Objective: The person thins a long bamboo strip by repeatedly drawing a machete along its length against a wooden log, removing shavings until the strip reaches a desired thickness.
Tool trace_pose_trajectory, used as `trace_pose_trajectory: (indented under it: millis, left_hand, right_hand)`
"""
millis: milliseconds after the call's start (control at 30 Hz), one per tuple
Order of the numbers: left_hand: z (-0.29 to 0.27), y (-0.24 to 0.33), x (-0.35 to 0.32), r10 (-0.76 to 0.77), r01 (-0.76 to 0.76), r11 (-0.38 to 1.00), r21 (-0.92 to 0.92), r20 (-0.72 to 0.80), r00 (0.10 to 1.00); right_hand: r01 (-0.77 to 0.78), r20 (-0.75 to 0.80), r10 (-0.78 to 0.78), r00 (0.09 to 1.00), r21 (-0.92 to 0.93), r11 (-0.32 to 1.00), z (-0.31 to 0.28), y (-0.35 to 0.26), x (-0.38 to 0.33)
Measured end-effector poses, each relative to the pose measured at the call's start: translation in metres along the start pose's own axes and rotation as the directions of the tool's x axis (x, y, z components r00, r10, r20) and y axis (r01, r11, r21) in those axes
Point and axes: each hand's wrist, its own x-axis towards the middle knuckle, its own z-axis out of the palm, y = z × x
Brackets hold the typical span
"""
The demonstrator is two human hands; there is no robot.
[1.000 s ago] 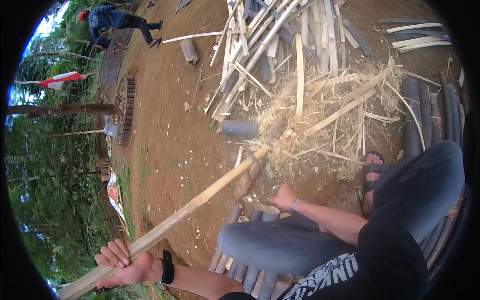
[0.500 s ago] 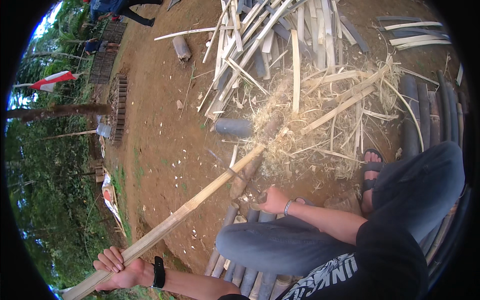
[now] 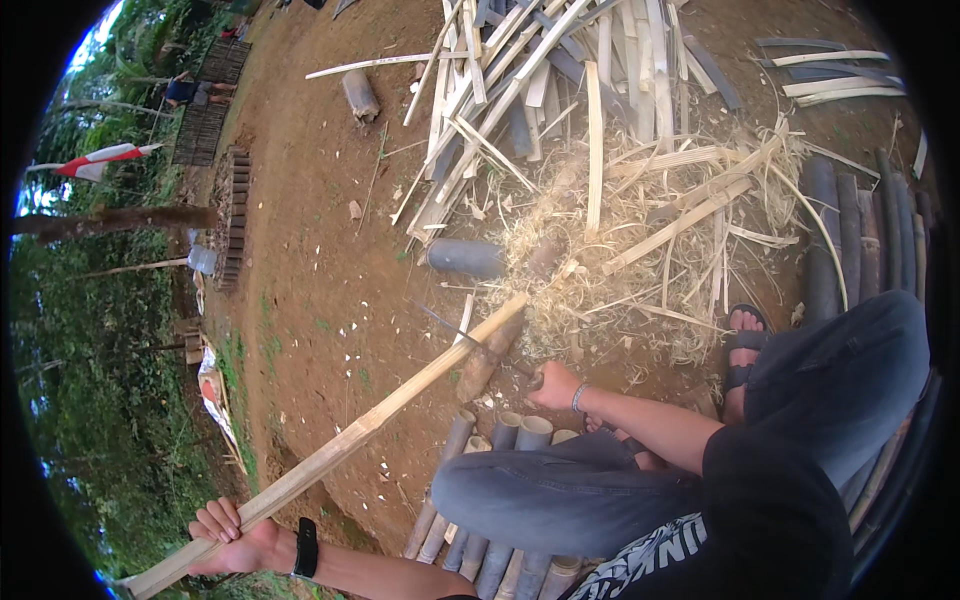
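Observation:
My left hand is closed around the near end of a long, pale bamboo strip at the lower left. The strip slants up to the right, its far end over a short brown log on the ground. In my right hand is the handle of a knife with a long, thin dark blade. The blade crosses the strip near its far end; whether it cuts into the wood I cannot tell.
Curly shavings cover the ground beyond the log. Behind them lies a heap of split bamboo. A dark bamboo tube lies near the strip's end. Several bamboo poles lie under my leg. A person is far off at the left.
My right hand and the knife handle have shifted slightly away from me, and the blade shows more plainly. My left hand keeps its hold on the strip. A distant person has mostly left view.

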Motion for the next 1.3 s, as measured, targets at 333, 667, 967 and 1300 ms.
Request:
trace_pose_trajectory:
  millis: [333, 667, 967, 1300]
  left_hand:
    - [-0.011, -0.003, -0.008, 0.047, -0.002, 0.99, 0.139, -0.323, 0.945]
    - [-0.006, -0.008, 0.004, 0.028, 0.017, 0.989, 0.148, -0.296, 0.955]
    - [0.008, -0.003, -0.006, 0.045, -0.015, 0.992, 0.126, -0.239, 0.97]
    - [0.007, -0.003, -0.006, 0.047, -0.016, 0.991, 0.133, -0.235, 0.971]
  right_hand:
    - [-0.175, -0.179, 0.147, 0.973, -0.153, 0.973, -0.034, 0.054, 0.016]
    - [0.15, 0.038, -0.147, 0.988, -0.09, 0.985, 0.009, -0.057, -0.024]
    - [0.094, 0.067, -0.089, 0.994, -0.077, 0.993, 0.003, -0.081, -0.031]
    - [-0.079, -0.045, 0.078, 0.996, -0.023, 0.997, -0.016, 0.003, -0.005]
